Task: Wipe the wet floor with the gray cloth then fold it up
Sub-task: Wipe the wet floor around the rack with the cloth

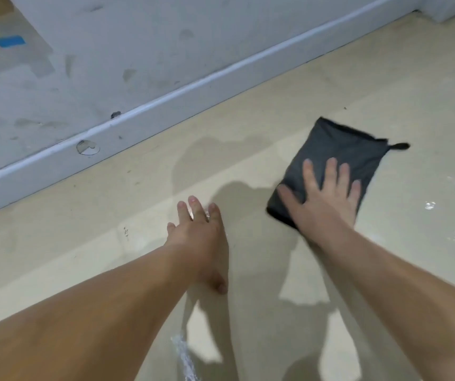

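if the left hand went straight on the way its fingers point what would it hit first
Probably the white baseboard: the left hand points over the darker damp patch toward it, though depth is unclear. The gray cloth lies off to the right, out of line.

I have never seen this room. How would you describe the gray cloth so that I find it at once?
Start from the white baseboard along the wall, then move right onto the beige floor. The gray cloth lies there folded under the flat right hand; it is the only dark thing, with a small loop at one corner.
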A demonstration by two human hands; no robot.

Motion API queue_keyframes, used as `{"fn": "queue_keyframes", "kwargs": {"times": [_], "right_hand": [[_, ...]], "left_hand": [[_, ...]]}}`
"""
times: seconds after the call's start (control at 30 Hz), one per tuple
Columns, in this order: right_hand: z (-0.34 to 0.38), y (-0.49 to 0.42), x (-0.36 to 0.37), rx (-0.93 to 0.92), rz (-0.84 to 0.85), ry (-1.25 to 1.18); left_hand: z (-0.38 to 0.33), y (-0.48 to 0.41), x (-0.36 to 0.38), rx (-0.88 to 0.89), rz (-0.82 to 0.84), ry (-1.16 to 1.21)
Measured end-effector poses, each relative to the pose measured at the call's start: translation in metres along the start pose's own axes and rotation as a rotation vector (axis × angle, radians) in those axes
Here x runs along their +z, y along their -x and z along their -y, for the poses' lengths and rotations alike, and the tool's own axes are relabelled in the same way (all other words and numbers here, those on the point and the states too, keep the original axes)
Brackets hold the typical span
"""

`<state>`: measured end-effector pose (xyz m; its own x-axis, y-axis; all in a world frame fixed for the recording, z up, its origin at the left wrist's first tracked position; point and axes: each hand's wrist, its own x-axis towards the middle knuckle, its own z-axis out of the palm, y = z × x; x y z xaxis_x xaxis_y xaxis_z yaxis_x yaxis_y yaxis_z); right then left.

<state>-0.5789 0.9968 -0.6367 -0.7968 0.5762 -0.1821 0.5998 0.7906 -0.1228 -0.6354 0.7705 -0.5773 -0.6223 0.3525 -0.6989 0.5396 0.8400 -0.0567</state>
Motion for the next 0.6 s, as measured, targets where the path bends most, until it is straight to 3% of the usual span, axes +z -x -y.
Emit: {"fn": "queue_keyframes", "kwargs": {"times": [0.13, 0.2, 0.3, 0.43, 0.5, 0.6], "right_hand": [[-0.026, 0.038, 0.002, -0.41, 0.084, 0.073], [-0.061, 0.031, -0.011, -0.52, 0.185, 0.061], [-0.102, 0.035, -0.024, -0.312, 0.235, 0.033], [-0.102, 0.086, -0.006, -0.001, 0.114, -0.061], [-0.098, 0.113, 0.0, 0.027, 0.07, -0.053], [-0.105, 0.139, 0.002, -0.03, 0.129, -0.013]], "left_hand": [[0.003, 0.0, 0.0, 0.013, -0.026, -0.011], [0.003, 0.004, -0.001, 0.0, -0.017, -0.007], [-0.002, 0.005, -0.001, -0.026, -0.007, -0.023], [-0.023, 0.013, -0.011, -0.06, -0.048, -0.127], [-0.043, 0.016, -0.016, 0.023, -0.094, -0.202], [-0.06, 0.011, -0.016, 0.105, -0.029, -0.199]]}}
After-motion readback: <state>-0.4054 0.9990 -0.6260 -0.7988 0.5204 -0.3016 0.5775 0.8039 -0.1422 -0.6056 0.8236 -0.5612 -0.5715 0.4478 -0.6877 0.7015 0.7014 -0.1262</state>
